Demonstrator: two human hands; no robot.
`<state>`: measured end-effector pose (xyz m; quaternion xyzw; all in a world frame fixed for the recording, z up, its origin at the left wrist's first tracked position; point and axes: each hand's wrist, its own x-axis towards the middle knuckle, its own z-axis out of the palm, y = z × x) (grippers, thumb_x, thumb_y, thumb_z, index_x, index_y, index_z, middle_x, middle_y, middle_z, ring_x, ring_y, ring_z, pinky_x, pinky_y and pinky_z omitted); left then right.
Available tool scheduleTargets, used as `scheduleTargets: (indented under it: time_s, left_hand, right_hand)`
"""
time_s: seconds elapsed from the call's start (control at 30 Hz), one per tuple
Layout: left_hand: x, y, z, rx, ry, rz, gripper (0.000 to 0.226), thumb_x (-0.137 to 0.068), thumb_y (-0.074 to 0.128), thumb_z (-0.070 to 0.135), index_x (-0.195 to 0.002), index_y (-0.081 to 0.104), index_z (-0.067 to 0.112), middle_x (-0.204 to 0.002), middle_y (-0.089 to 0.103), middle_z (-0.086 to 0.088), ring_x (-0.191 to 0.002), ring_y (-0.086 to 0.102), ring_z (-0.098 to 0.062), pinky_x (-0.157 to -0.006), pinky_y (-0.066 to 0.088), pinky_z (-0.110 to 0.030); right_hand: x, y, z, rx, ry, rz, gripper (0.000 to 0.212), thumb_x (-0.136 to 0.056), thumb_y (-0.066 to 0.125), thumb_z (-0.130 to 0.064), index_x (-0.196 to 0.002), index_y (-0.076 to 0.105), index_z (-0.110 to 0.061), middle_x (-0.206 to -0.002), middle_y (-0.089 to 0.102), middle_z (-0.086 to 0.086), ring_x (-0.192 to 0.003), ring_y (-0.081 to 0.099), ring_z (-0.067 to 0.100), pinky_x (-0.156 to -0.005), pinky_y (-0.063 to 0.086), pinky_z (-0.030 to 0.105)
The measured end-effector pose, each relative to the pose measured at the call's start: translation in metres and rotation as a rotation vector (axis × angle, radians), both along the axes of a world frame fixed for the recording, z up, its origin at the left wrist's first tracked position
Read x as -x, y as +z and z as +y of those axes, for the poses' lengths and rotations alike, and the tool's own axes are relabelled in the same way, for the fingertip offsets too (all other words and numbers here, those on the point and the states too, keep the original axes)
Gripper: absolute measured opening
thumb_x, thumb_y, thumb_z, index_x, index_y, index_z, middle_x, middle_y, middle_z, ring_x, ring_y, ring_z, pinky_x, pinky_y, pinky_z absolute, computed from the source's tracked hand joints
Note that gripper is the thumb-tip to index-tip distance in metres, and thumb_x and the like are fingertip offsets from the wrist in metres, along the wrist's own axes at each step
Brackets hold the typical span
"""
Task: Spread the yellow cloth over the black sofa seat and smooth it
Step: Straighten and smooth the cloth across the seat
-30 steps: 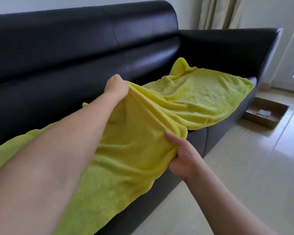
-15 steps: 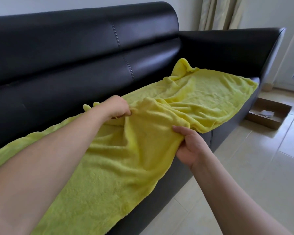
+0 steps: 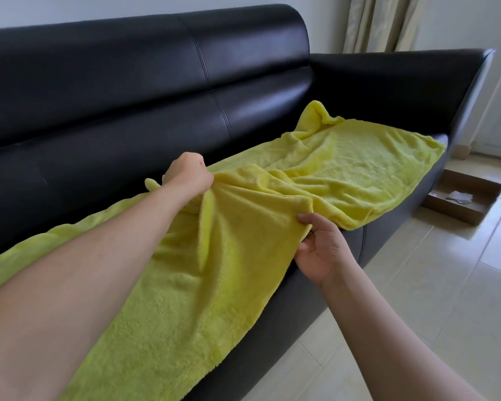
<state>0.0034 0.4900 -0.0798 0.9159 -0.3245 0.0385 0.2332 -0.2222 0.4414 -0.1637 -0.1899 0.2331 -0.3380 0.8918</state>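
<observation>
Right hand (image 3: 320, 250): nearest item, at the front edge of the black sofa seat (image 3: 324, 290). Thumb on top and fingers beneath, pinching the front hem of the yellow cloth (image 3: 243, 241); palm turned up.

Left hand (image 3: 189, 176): farther in, toward the sofa backrest (image 3: 128, 91). Fist closed, gripping a gathered bunch of the cloth at its rear edge; folds fan out from the fist toward the right hand.

Yellow cloth: fleecy, laid lengthwise along the sofa seat. Near portion lies fairly flat and hangs over the seat's front edge. Middle portion, between the two hands, raised and creased. Far portion wrinkled, resting on the seat up to the armrest (image 3: 402, 82); one corner stands rumpled against the backrest where it meets the armrest.

Black sofa seat: glossy leather, front face bare below the cloth; a small strip of seat shows beyond the cloth's far end.

Cardboard tray (image 3: 463, 202): on the tiled floor (image 3: 417, 285) past the sofa's far end, holding a scrap of pale paper (image 3: 460, 196).

Curtain (image 3: 385, 23): behind the armrest, against the wall.
</observation>
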Motion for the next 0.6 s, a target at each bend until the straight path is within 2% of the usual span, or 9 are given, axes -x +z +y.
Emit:
scheduleTargets:
  time_s: [0.03, 0.1, 0.2, 0.3, 0.4, 0.53, 0.6]
  left_hand:
    - [0.001, -0.002, 0.0, 0.006, -0.002, -0.007, 0.011, -0.079, 0.054, 0.004, -0.083, 0.061, 0.012, -0.086, 0.062, -0.004, -0.086, 0.059, -0.029, -0.067, 0.046, -0.033]
    - [0.004, -0.004, 0.0, 0.006, 0.002, -0.047, 0.016, -0.079, 0.049, 0.002, -0.087, 0.06, 0.012, -0.087, 0.062, -0.005, -0.084, 0.057, -0.028, -0.062, 0.04, -0.033]
    - [0.007, -0.006, 0.002, -0.027, 0.039, -0.15, 0.019, -0.081, 0.048, 0.001, -0.092, 0.059, 0.011, -0.09, 0.061, -0.005, -0.084, 0.057, -0.028, -0.063, 0.031, -0.035]
    - [0.006, -0.009, 0.004, -0.043, 0.04, -0.214, 0.02, -0.078, 0.049, 0.0, -0.092, 0.058, 0.011, -0.092, 0.061, -0.006, -0.083, 0.057, -0.029, -0.064, 0.036, -0.035]
    - [0.004, -0.013, 0.006, -0.039, -0.007, -0.279, 0.019, -0.074, 0.049, -0.001, -0.088, 0.055, 0.01, -0.092, 0.058, -0.006, -0.081, 0.056, -0.032, -0.07, 0.042, -0.037]
    - [0.002, -0.021, 0.006, -0.06, -0.059, -0.426, 0.016, -0.077, 0.049, -0.002, -0.086, 0.051, 0.011, -0.094, 0.054, -0.009, -0.075, 0.05, -0.031, -0.074, 0.035, -0.039]
    - [0.002, -0.024, 0.004, -0.085, -0.052, -0.472, 0.017, -0.079, 0.049, -0.002, -0.089, 0.051, 0.011, -0.097, 0.055, -0.01, -0.081, 0.053, -0.033, -0.076, 0.037, -0.04]
  right_hand:
    - [0.0, 0.001, 0.0, -0.02, -0.023, -0.005, 0.036, -0.086, 0.058, 0.002, -0.121, 0.06, -0.006, -0.107, 0.072, 0.015, -0.097, 0.071, 0.031, -0.084, 0.057, 0.044]
    - [0.001, 0.002, -0.001, -0.038, -0.066, 0.005, 0.033, -0.085, 0.063, 0.001, -0.117, 0.061, -0.007, -0.103, 0.073, 0.014, -0.092, 0.072, 0.029, -0.081, 0.059, 0.042]
    - [-0.001, 0.002, -0.002, -0.008, -0.08, 0.041, 0.035, -0.082, 0.069, 0.0, -0.116, 0.062, -0.008, -0.109, 0.072, 0.012, -0.097, 0.07, 0.029, -0.088, 0.056, 0.045]
    - [-0.002, 0.002, -0.005, 0.031, -0.084, 0.124, 0.029, -0.082, 0.069, 0.002, -0.109, 0.063, -0.009, -0.111, 0.07, 0.012, -0.1, 0.069, 0.03, -0.084, 0.057, 0.044]
    - [-0.001, -0.001, -0.009, 0.094, -0.088, 0.213, 0.016, -0.084, 0.067, 0.003, -0.092, 0.063, -0.01, -0.097, 0.071, 0.007, -0.088, 0.07, 0.024, -0.073, 0.058, 0.038]
    - [-0.003, -0.006, -0.015, 0.232, -0.145, 0.372, 0.022, -0.084, 0.069, -0.002, -0.077, 0.054, -0.017, -0.089, 0.066, 0.005, -0.081, 0.064, 0.023, -0.067, 0.056, 0.035]
    - [-0.005, -0.008, -0.016, 0.321, -0.182, 0.458, 0.02, -0.083, 0.07, -0.006, -0.08, 0.054, -0.017, -0.09, 0.063, 0.005, -0.078, 0.061, 0.021, -0.061, 0.053, 0.032]
